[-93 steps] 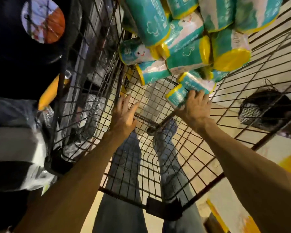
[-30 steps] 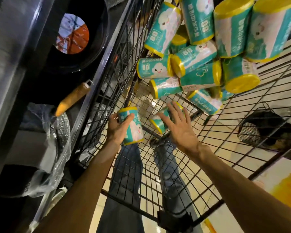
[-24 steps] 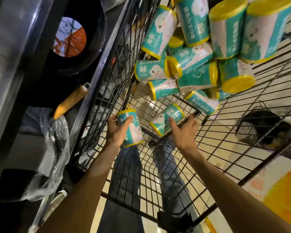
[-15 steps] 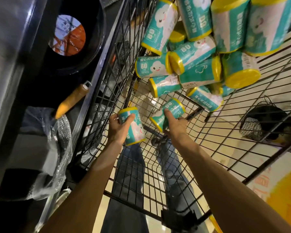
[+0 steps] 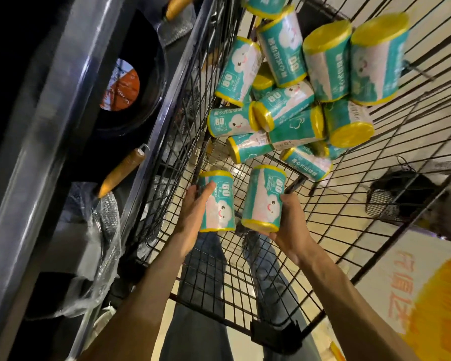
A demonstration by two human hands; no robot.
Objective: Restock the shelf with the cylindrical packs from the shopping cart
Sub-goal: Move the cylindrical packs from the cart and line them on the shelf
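Note:
Inside the black wire shopping cart [image 5: 245,269], my left hand [image 5: 194,204] grips one teal cylindrical pack with yellow ends [image 5: 218,204], held upright. My right hand [image 5: 288,222] grips a second pack [image 5: 264,199] beside it, also upright and slightly tilted. Both packs are lifted off the cart's floor. Several more teal and yellow packs [image 5: 297,100] lie heaped at the far end of the cart.
A dark metal shelf frame [image 5: 63,126] runs along the left of the cart. On it sit a black pan with a round label [image 5: 123,89], wooden handles [image 5: 123,168] and plastic-wrapped goods [image 5: 102,230]. A dark basket-like object [image 5: 391,201] lies on the floor at the right.
My right hand has closed round the second pack and raised it upright next to the one in my left hand. The view has shifted closer to the pile.

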